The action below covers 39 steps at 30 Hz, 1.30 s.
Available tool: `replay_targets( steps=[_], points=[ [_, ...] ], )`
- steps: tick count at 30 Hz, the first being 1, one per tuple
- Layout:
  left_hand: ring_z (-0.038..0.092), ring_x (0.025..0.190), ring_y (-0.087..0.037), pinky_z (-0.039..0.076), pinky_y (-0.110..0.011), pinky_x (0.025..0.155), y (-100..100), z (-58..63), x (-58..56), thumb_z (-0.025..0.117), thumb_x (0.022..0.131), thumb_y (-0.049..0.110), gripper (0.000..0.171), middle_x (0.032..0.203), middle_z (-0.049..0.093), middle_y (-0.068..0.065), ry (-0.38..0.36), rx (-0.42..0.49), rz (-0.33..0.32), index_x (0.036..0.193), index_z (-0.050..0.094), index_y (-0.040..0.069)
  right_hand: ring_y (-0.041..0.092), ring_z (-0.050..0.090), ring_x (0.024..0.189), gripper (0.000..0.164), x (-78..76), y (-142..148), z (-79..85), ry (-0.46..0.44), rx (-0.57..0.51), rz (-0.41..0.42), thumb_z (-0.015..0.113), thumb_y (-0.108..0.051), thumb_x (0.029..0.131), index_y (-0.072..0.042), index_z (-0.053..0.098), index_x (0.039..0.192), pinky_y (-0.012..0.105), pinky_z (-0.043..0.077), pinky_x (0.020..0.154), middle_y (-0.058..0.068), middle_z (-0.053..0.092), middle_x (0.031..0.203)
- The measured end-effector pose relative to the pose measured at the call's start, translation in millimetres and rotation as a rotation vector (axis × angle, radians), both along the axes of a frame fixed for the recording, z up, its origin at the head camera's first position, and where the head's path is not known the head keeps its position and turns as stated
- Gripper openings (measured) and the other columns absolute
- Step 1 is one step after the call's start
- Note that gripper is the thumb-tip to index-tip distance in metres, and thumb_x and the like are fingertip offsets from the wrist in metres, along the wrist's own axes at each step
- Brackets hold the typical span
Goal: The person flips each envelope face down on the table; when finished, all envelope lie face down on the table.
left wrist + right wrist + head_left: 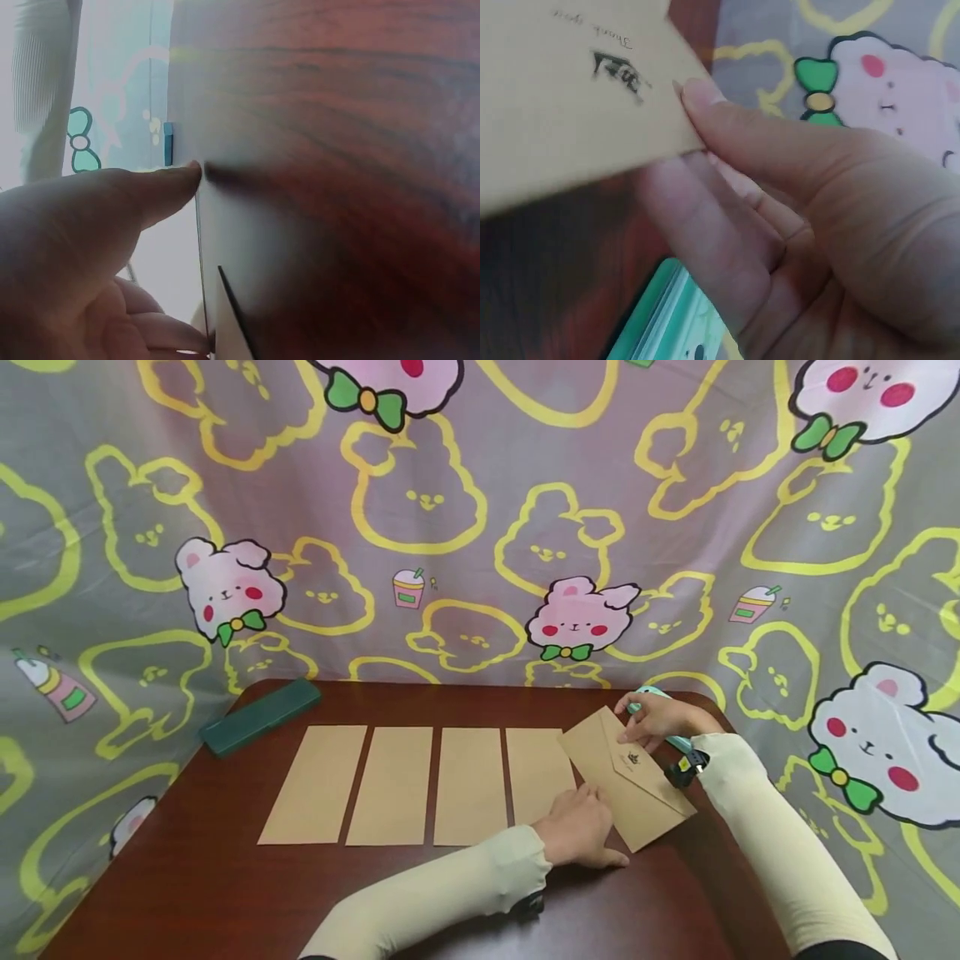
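Observation:
A kraft-paper envelope lies at a slant on the right, its pointed flap facing up. On the flap is a small dark emblem with "Thank you" lettered beside it. My right hand pinches the envelope's upper right edge, thumb on top and fingers beneath. At the envelope's lower left edge rests my left hand, thumb stretched out over the table. The left fingertips are partly hidden in the left wrist view. Left of the envelope lies a flat brown paper piece, partly overlapped by it.
More brown paper pieces lie in a row across the table. A dark green case sits at the back left. Behind the right hand is a mint-green case. A patterned curtain hangs beyond the table.

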<state>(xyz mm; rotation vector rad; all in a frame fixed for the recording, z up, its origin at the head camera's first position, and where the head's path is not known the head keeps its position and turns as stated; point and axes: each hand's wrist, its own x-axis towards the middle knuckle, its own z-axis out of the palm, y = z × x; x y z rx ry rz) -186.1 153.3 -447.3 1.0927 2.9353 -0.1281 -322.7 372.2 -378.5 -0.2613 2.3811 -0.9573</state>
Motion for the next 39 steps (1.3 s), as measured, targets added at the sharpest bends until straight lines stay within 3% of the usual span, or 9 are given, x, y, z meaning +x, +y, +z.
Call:
replay_targets(
  steps=[5, 12, 15, 21, 25, 29, 33, 36, 39],
  points=[
    [0.051, 0.143, -0.018, 0.046, -0.024, 0.108, -1.6, -0.7, -4.1, 0.058, 0.078, 0.088, 0.118, 0.157, 0.050, -0.008, -0.099, 0.035, 0.042, 0.157, 0.038, 0.003, 0.016, 0.071, 0.067, 0.082, 6.2, -5.3, 13.4, -0.072, -0.008, 0.010, 0.071, -0.014, 0.097, -0.011, 0.021, 0.161, 0.041, 0.063, 0.072, 0.013, 0.070, 0.099],
    [0.047, 0.146, -0.012, 0.046, -0.025, 0.109, -6.1, -1.6, -7.1, 0.062, 0.080, 0.083, 0.117, 0.158, 0.049, -0.008, -0.144, 0.058, 0.035, 0.158, 0.034, 0.001, 0.029, 0.077, 0.083, 0.070, 5.6, -18.8, 22.5, -0.090, -0.109, -0.044, 0.069, -0.029, 0.099, -0.006, 0.032, 0.154, 0.046, 0.063, 0.077, 0.021, 0.064, 0.121],
    [0.047, 0.146, -0.011, 0.046, -0.025, 0.108, -6.6, -1.4, -6.7, 0.063, 0.081, 0.081, 0.114, 0.158, 0.049, -0.007, -0.151, 0.071, 0.019, 0.158, 0.035, 0.001, 0.035, 0.075, 0.094, 0.065, 2.6, -16.3, 16.6, -0.048, -0.141, -0.035, 0.068, -0.032, 0.100, -0.004, 0.038, 0.151, 0.047, 0.062, 0.080, 0.023, 0.056, 0.130],
    [0.050, 0.144, -0.016, 0.044, -0.028, 0.113, -6.8, -2.8, -7.9, 0.065, 0.082, 0.078, 0.111, 0.158, 0.049, -0.001, -0.159, 0.126, -0.009, 0.158, 0.035, 0.003, 0.028, 0.068, 0.111, 0.058, -2.3, -6.3, -1.4, 0.102, -0.159, 0.025, 0.063, -0.033, 0.103, -0.005, 0.046, 0.150, 0.046, 0.059, 0.086, 0.026, 0.046, 0.152],
    [0.060, 0.133, -0.014, 0.051, -0.028, 0.102, -9.0, -2.3, -11.1, 0.068, 0.081, 0.077, 0.107, 0.149, 0.059, -0.002, -0.153, 0.196, -0.027, 0.155, 0.042, 0.005, 0.027, 0.064, 0.113, 0.061, -2.3, -6.8, -8.3, 0.155, -0.201, 0.036, 0.061, -0.034, 0.104, -0.002, 0.043, 0.152, 0.040, 0.058, 0.085, 0.025, 0.047, 0.155],
    [0.065, 0.112, -0.009, 0.054, -0.024, 0.088, -14.5, 0.1, -11.4, 0.073, 0.078, 0.076, 0.100, 0.129, 0.066, 0.000, -0.185, 0.332, -0.018, 0.147, 0.048, 0.007, 0.029, 0.062, 0.117, 0.060, -0.9, -6.9, -11.5, 0.183, -0.201, 0.030, 0.061, -0.036, 0.104, -0.003, 0.045, 0.151, 0.034, 0.059, 0.085, 0.021, 0.050, 0.155],
    [0.056, 0.111, -0.010, 0.050, -0.021, 0.093, -23.4, 4.8, -9.0, 0.079, 0.073, 0.073, 0.113, 0.131, 0.055, -0.005, -0.243, 0.531, -0.002, 0.155, 0.031, 0.012, 0.032, 0.059, 0.128, 0.056, -0.8, -2.1, -13.0, 0.183, -0.207, 0.039, 0.060, -0.035, 0.105, -0.007, 0.045, 0.151, 0.037, 0.058, 0.091, 0.020, 0.047, 0.157],
    [0.050, 0.111, -0.009, 0.045, -0.016, 0.094, -27.1, 9.9, -8.0, 0.080, 0.076, 0.069, 0.112, 0.133, 0.050, -0.006, -0.205, 0.662, -0.079, 0.159, 0.024, 0.018, 0.037, 0.052, 0.137, 0.055, -1.3, 3.3, -14.2, 0.180, -0.223, 0.050, 0.059, -0.033, 0.105, -0.007, 0.044, 0.152, 0.039, 0.058, 0.093, 0.019, 0.045, 0.158],
    [0.049, 0.106, -0.005, 0.038, -0.009, 0.086, -25.4, 13.7, -7.1, 0.079, 0.082, 0.060, 0.091, 0.125, 0.054, -0.001, -0.091, 0.739, -0.204, 0.154, 0.039, 0.021, 0.040, 0.045, 0.142, 0.054, -1.8, 6.3, -15.8, 0.176, -0.235, 0.053, 0.059, -0.031, 0.105, -0.009, 0.044, 0.152, 0.040, 0.058, 0.093, 0.019, 0.045, 0.159]
  ],
)
